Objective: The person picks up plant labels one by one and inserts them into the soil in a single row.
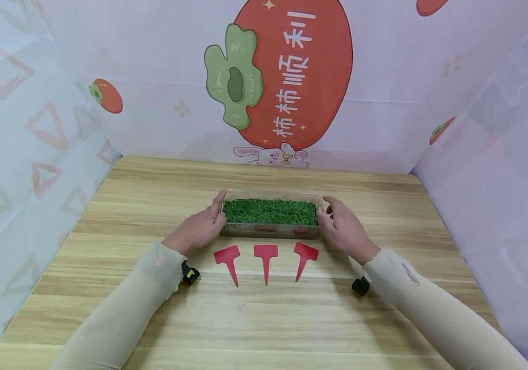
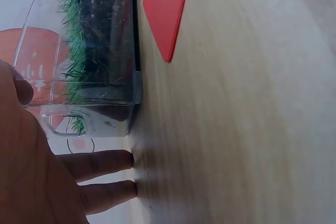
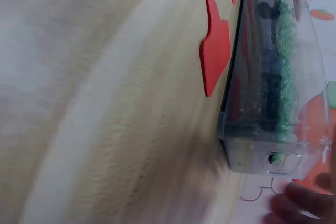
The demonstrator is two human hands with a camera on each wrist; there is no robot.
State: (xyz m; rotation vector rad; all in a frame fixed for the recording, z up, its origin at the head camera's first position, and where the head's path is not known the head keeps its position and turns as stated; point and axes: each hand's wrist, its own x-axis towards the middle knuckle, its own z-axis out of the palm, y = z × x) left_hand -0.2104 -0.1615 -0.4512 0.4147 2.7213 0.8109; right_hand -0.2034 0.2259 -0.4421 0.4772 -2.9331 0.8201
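Observation:
A clear plastic box (image 1: 270, 231) stands on the table, with green artificial grass (image 1: 270, 211) inside. At its left end is my left hand (image 1: 201, 224), thumb and index finger along the rim; in the left wrist view two straight fingers (image 2: 100, 165) reach down to the tabletop beside the box. My right hand (image 1: 343, 226) is at the opposite end, thumb right at the corner. Its fingers look blurred and loosely bent in the right wrist view. Three red T-shaped plant labels (image 1: 229, 255), (image 1: 266, 252), (image 1: 306, 252) lie in a row before the box, stems toward me.
The wood-grain table (image 1: 268, 324) reaches back to a printed cloth wall (image 1: 162, 128) with persimmon pictures. Similar cloth hangs at both sides. Each wrist carries a small black camera, such as the left wrist's camera (image 1: 191, 274).

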